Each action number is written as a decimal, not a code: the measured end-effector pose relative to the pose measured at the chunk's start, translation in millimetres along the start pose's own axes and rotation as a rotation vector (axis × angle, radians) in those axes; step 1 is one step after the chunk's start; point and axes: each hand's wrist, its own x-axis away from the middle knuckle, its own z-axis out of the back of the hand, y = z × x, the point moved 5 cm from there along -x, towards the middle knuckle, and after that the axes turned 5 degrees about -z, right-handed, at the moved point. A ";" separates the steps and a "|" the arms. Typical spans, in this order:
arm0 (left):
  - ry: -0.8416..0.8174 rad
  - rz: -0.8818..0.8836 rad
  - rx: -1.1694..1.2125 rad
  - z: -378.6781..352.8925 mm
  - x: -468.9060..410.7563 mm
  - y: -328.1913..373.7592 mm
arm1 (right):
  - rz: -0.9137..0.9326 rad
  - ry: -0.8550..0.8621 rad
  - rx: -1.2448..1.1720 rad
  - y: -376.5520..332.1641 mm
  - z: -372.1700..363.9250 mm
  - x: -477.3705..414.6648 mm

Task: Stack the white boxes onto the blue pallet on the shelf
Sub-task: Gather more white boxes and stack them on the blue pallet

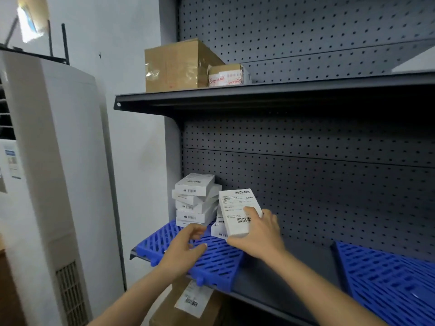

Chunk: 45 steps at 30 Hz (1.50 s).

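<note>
Here, the right hand (259,234) grasps a white box (237,208) by its near end, thumb across the label. It holds the box tilted above the pallet (219,262) on the shelf (282,285), just right of the stack (196,201) at the pallet's back-left corner. Gripping the near end leaves the far end free to land, apparently on the low boxes (217,229) beneath. The left hand (186,248) hovers released, fingers loosely curled, holding nothing, perhaps ready to steady the stack.

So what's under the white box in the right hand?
Partly visible white boxes on the blue slatted plastic pallet; the held white box and right hand hide how many.
</note>
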 end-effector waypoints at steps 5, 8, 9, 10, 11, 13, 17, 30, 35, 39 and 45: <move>-0.041 -0.008 0.057 6.0 -42.1 -22.1 | -0.101 -0.018 0.025 -11.5 -21.8 -31.9; -0.077 -0.040 0.085 9.9 -65.6 -31.1 | -0.171 -0.012 0.040 -20.8 -34.5 -47.8; -0.093 -0.052 0.087 10.5 -72.3 -34.1 | -0.196 -0.006 0.038 -23.7 -38.8 -51.8; -0.112 -0.064 0.089 11.1 -78.0 -37.2 | -0.220 0.002 0.035 -26.6 -42.3 -54.9; -0.135 -0.077 0.094 11.8 -83.3 -40.5 | -0.245 0.008 0.033 -29.7 -45.6 -57.5; -0.188 -0.103 0.106 14.3 -92.0 -47.9 | -0.288 0.015 0.032 -36.7 -52.0 -61.1; -0.277 -0.144 0.124 18.5 -103.3 -61.3 | -0.321 0.080 -0.004 -46.1 -57.6 -60.8; -0.465 -0.236 0.190 6.8 -89.0 -59.6 | -0.310 0.221 0.047 -39.2 -41.9 7.0; -0.495 -0.292 0.217 -4.9 -69.8 -37.4 | -0.379 0.238 0.096 -24.2 -19.2 52.1; -0.527 -0.363 0.267 -28.2 -44.7 -2.6 | -0.423 0.274 0.142 -10.0 8.7 101.6; -0.638 -0.452 0.286 -81.2 25.7 63.5 | -0.505 0.303 0.221 13.7 59.5 189.8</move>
